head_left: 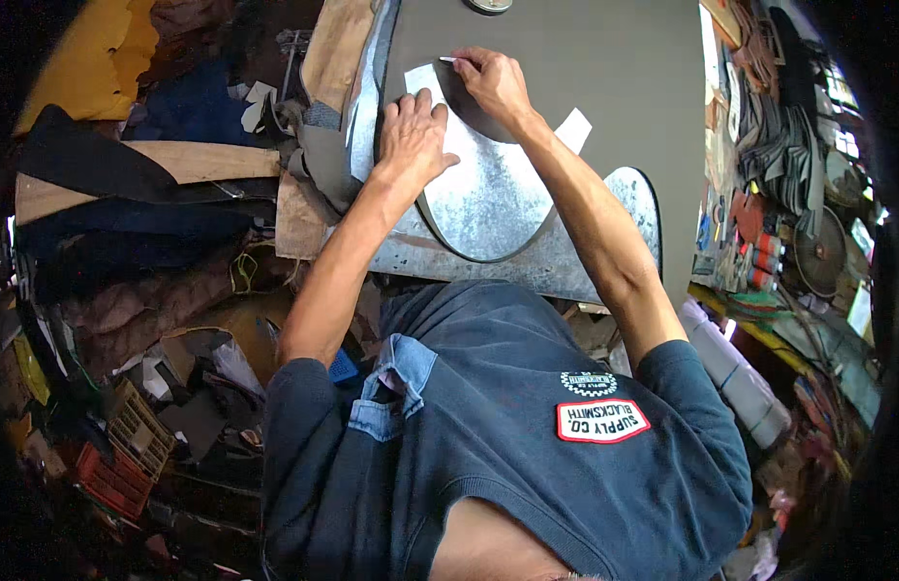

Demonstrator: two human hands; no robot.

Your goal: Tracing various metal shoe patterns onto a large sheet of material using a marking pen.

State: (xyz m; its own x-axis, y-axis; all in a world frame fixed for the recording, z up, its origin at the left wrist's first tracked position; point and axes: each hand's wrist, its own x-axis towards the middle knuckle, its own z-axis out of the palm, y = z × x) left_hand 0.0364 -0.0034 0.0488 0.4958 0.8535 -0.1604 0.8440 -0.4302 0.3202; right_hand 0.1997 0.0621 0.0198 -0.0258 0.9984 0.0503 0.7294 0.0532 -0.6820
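A pale, mottled U-shaped flat piece (493, 203) lies on the work table, its two arms pointing away from me and a thin dark rim along its rounded near end. My left hand (413, 136) rests flat on its left arm, fingers stretched out and thumb apart. Just beyond that arm's tip, my right hand (493, 82) is closed in a pinch round a short, thin white stick (447, 59). The stick's tip is over the dark grey sheet (624, 68), which spreads across the table and also shows between the two arms.
Bare mottled table top (556, 261) shows along the near edge, beside a curved cut-out in the sheet. A round metal object (489, 4) sits at the far edge. Left are wooden boards (207, 162) and dark cloth; right, hanging strips (783, 136) and a fan (822, 252).
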